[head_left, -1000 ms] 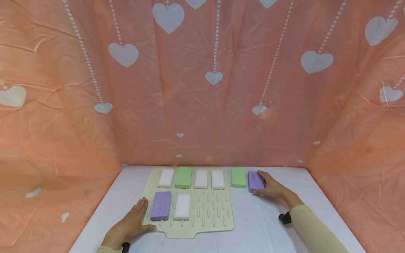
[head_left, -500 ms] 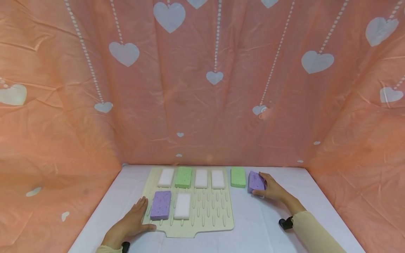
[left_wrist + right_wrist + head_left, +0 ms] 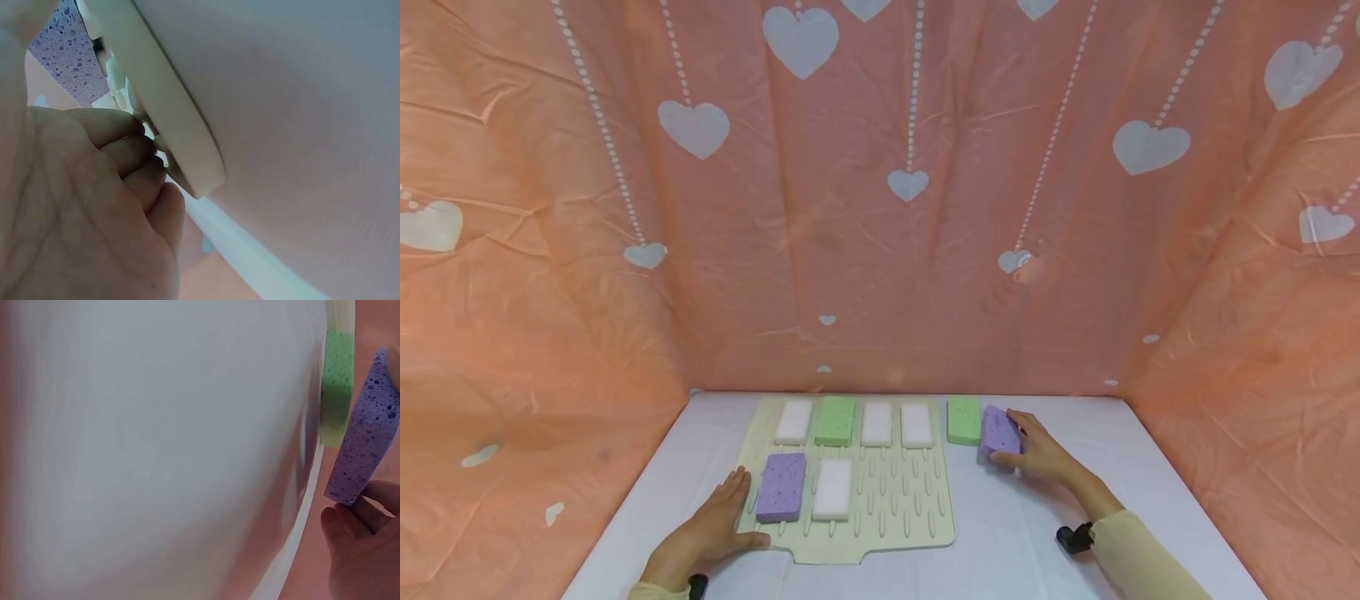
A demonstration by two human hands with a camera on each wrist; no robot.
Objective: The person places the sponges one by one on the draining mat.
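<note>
My right hand (image 3: 1047, 457) pinches a purple sponge (image 3: 997, 428) between thumb and fingers, beside a green sponge (image 3: 964, 420) on the white table. In the right wrist view, the purple sponge (image 3: 364, 434) stands tilted, its lower end raised off the tabletop. My left hand (image 3: 709, 528) rests with extended fingers along the left edge of a cream ridged drying mat (image 3: 827, 551). The left wrist view shows those fingertips (image 3: 150, 147) right at the mat's rim. Another purple sponge (image 3: 781, 488) lies on the mat near the left hand.
White sponges lie on the mat: one in the front row (image 3: 832, 490) and several in the back row, where a green sponge (image 3: 834, 421) also lies. Orange curtains with hearts (image 3: 907, 185) enclose the table (image 3: 1015, 533) at the back and sides.
My right hand has lifted the purple sponge slightly and moved it left, close to the green sponge. The left hand and the mat have stayed in place.
</note>
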